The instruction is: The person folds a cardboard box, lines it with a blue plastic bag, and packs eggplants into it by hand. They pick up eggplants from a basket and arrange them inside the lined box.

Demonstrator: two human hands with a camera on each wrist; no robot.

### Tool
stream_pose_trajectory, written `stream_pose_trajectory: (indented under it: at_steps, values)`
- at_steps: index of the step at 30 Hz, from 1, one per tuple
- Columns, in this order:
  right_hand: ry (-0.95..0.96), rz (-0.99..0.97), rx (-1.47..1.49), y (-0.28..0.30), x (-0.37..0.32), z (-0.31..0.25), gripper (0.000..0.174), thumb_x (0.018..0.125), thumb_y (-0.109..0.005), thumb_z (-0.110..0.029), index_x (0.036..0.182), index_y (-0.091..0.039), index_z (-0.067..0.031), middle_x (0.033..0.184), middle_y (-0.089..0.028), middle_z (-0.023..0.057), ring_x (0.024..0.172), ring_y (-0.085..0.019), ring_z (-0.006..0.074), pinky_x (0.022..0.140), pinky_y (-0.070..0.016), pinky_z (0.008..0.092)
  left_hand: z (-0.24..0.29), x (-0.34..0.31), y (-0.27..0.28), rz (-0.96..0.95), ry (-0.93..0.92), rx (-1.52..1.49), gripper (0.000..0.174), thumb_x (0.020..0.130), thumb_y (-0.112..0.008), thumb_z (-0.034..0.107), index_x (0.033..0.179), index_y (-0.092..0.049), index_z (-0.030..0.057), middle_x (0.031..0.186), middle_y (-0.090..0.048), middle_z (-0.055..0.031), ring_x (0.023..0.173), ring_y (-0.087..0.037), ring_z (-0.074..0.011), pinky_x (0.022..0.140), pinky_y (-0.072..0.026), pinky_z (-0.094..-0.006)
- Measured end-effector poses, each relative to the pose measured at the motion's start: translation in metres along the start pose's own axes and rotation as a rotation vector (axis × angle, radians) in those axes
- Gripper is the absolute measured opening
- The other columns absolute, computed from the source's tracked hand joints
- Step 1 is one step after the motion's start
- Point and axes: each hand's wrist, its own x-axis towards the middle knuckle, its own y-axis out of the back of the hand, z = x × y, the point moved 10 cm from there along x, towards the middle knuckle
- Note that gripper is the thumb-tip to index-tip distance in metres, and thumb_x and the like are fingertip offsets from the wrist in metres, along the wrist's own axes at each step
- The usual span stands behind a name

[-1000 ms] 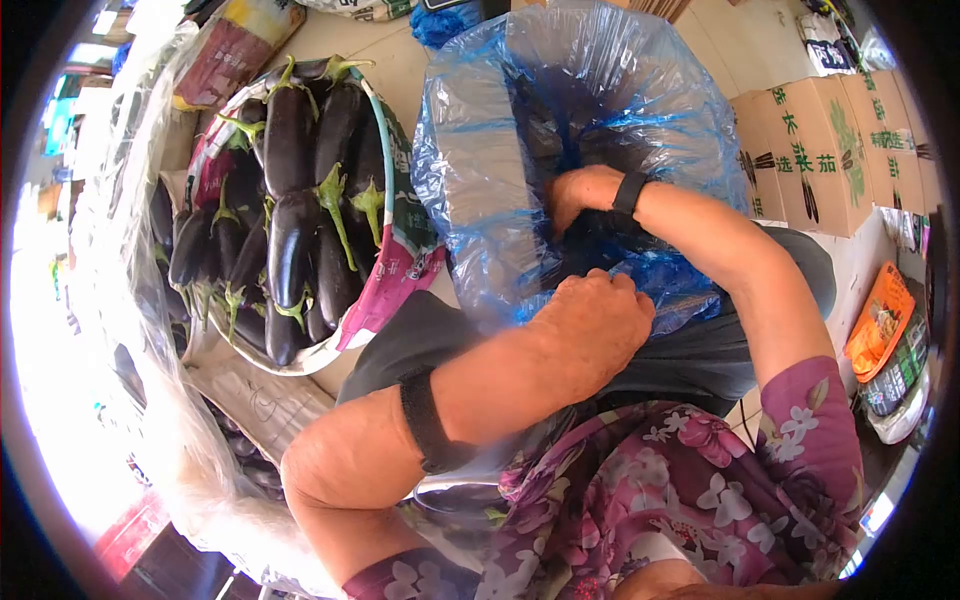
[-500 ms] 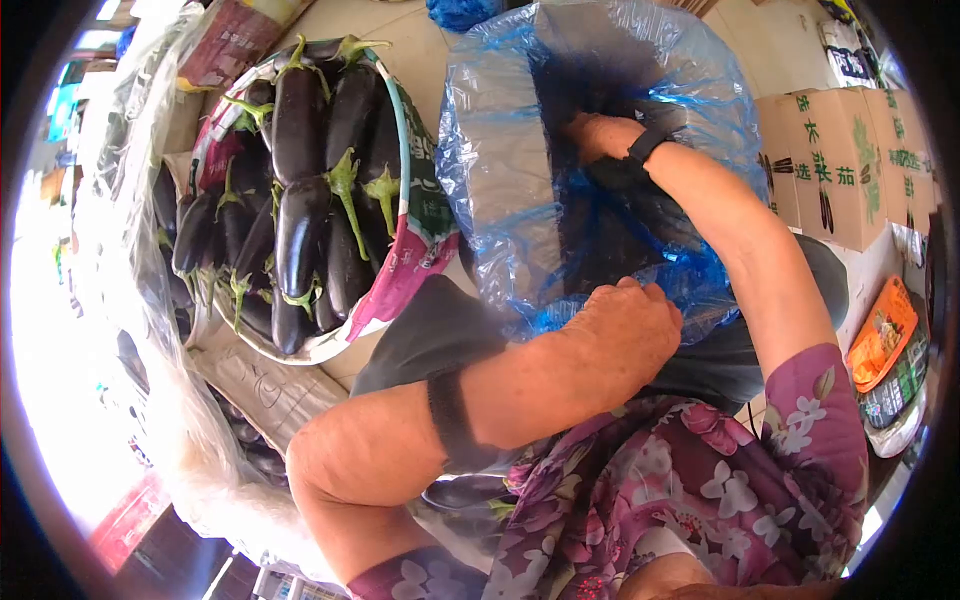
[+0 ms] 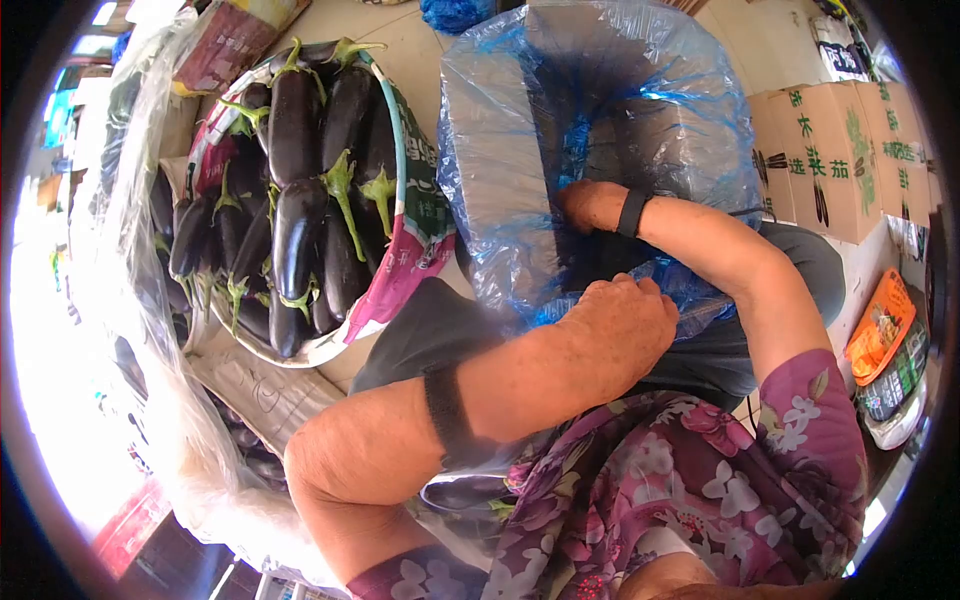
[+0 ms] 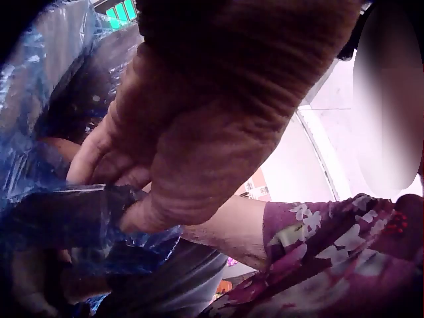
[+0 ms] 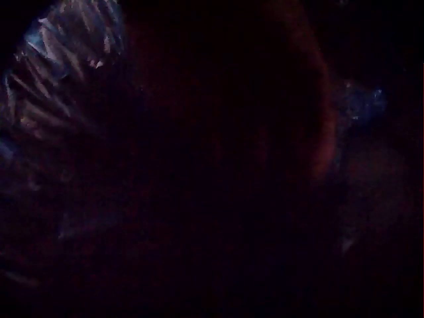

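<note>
Pinching the blue liner (image 3: 610, 110) by its rim, left hand (image 3: 625, 325)!
Likely slippery, tearable: rim's best. Right hand (image 3: 595, 207), fingers hidden: can't tell.

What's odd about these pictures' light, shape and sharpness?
Head view: fisheye bending, black corners, glare whitening the left edge beside the clear plastic sheeting, shadow around the right hand inside the blue translucent plastic bag; left wrist view: the left hand is dim against overexposed white, blurred oval at right; right wrist view: almost black, faint glints.
</note>
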Motion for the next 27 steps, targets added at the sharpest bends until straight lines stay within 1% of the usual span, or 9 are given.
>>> stream_pose_trajectory:
  at_steps: [7, 9, 13, 15, 17, 21, 23, 24, 27]
  values:
    - [0.019, -0.114, -0.141, 0.019, -0.01, 0.005, 0.031, 0.078, -0.073, -0.025, 0.104, -0.074, -0.0072, 0.109, -0.072, 0.013, 0.104, -0.067, 0.0308, 0.08, -0.0539, 0.0469, 0.0, -0.001, -0.002, 0.022, 0.007, 0.024, 0.028, 0.076, -0.066, 0.008, 0.101, -0.06, -0.0021, 0.089, -0.065, -0.0163, 0.081, -0.069, -0.0301, 0.064, -0.0587, -0.0381]
    - [0.18, -0.193, -0.019, -0.003, -0.027, -0.004, 0.032, 0.077, -0.074, -0.028, 0.102, -0.075, -0.008, 0.107, -0.072, 0.0104, 0.103, -0.068, 0.0303, 0.081, -0.0536, 0.047, 0.0, -0.001, 0.001, 0.048, -0.006, -0.003, 0.027, 0.076, -0.065, 0.008, 0.1, -0.059, -0.0023, 0.089, -0.065, -0.0169, 0.08, -0.068, -0.0304, 0.063, -0.0581, -0.038]
    - [0.08, -0.272, -0.079, -0.051, -0.014, -0.016, 0.033, 0.075, -0.075, -0.03, 0.103, -0.076, -0.0119, 0.106, -0.072, 0.0118, 0.101, -0.068, 0.0313, 0.082, -0.0533, 0.0451, 0.001, -0.002, 0.003, 0.055, -0.015, -0.012, 0.028, 0.075, -0.065, 0.007, 0.101, -0.058, -0.0031, 0.09, -0.065, -0.0176, 0.08, -0.068, -0.031, 0.062, -0.0573, -0.0385]
    - [0.012, -0.248, -0.034, -0.035, -0.024, -0.024, 0.034, 0.076, -0.074, -0.029, 0.104, -0.076, -0.0113, 0.107, -0.072, 0.0128, 0.102, -0.068, 0.0316, 0.082, -0.0531, 0.0454, 0.001, -0.004, 0.001, 0.055, -0.044, -0.054, 0.031, 0.075, -0.066, 0.007, 0.102, -0.058, -0.0039, 0.09, -0.065, -0.0184, 0.079, -0.068, -0.0318, 0.063, -0.0565, -0.039]
    - [-0.01, -0.367, 0.029, -0.037, -0.028, -0.031, 0.036, 0.083, -0.068, -0.026, 0.113, -0.072, -0.006, 0.116, -0.069, 0.0162, 0.108, -0.066, 0.031, 0.088, -0.0523, 0.0462, 0.001, -0.004, -0.003, 0.037, -0.035, -0.059, 0.032, 0.074, -0.067, 0.007, 0.103, -0.058, -0.0042, 0.091, -0.065, -0.0187, 0.08, -0.068, -0.0321, 0.064, -0.0565, -0.0393]
    - [-0.045, -0.307, -0.011, -0.013, -0.024, -0.016, 0.033, 0.085, -0.067, -0.024, 0.112, -0.072, -0.0051, 0.117, -0.069, 0.0159, 0.107, -0.066, 0.0315, 0.087, -0.0527, 0.0474, -0.001, -0.004, -0.004, 0.009, -0.039, -0.051, 0.035, 0.073, -0.068, 0.007, 0.104, -0.058, -0.005, 0.092, -0.065, -0.0194, 0.082, -0.068, -0.0327, 0.067, -0.0564, -0.0398]
    - [0.097, -0.112, -0.128, 0.019, -0.019, -0.006, 0.032, 0.084, -0.068, -0.021, 0.111, -0.072, -0.0056, 0.116, -0.07, 0.015, 0.107, -0.066, 0.0316, 0.085, -0.0535, 0.047, 0.0, -0.004, -0.003, 0.016, -0.04, -0.063, 0.035, 0.073, -0.068, 0.007, 0.104, -0.058, -0.005, 0.092, -0.065, -0.0195, 0.082, -0.067, -0.0328, 0.067, -0.0564, -0.0401]
    - [0.1, -0.113, -0.125, 0.023, -0.01, 0.001, 0.032, 0.084, -0.068, -0.021, 0.111, -0.072, -0.0056, 0.116, -0.07, 0.015, 0.107, -0.066, 0.0316, 0.085, -0.0535, 0.047, 0.0, -0.004, -0.002, 0.022, -0.041, -0.073, 0.036, 0.073, -0.068, 0.008, 0.105, -0.058, -0.005, 0.092, -0.065, -0.0195, 0.083, -0.067, -0.0329, 0.067, -0.0563, -0.0403]
    - [0.019, -0.033, -0.299, 0.047, 0.005, 0.017, 0.028, 0.085, -0.069, -0.025, 0.107, -0.075, -0.0074, 0.113, -0.071, 0.0127, 0.105, -0.067, 0.0321, 0.086, -0.0543, 0.0451, -0.001, -0.004, -0.002, 0.008, -0.033, -0.077, 0.036, 0.073, -0.068, 0.008, 0.105, -0.058, -0.0047, 0.091, -0.065, -0.0191, 0.083, -0.067, -0.033, 0.067, -0.0563, -0.0402]
